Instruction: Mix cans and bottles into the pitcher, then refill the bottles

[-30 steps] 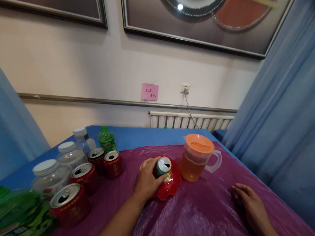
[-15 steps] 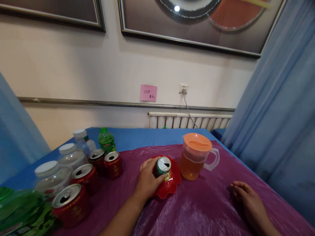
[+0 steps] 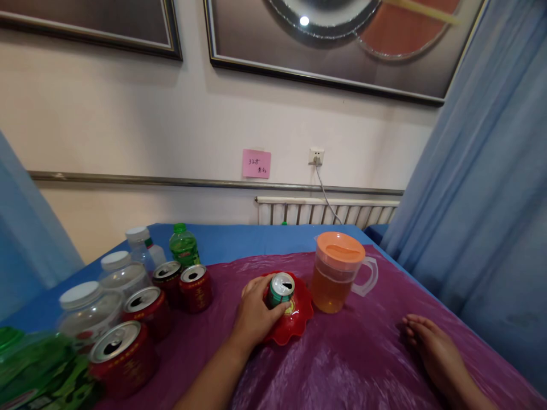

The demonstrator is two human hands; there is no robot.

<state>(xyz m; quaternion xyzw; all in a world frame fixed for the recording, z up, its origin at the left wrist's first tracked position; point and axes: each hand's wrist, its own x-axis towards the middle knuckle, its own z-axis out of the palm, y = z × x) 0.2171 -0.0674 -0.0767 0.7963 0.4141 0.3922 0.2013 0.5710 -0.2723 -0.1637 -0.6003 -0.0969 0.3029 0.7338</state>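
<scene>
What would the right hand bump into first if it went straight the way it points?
Probably the jug, around its handle, though the height of the right hand is unclear.

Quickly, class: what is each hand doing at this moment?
Left hand: fingers closed around the green can, over the red dish.
Right hand: holding nothing visible, fingers loosely curled.
</scene>
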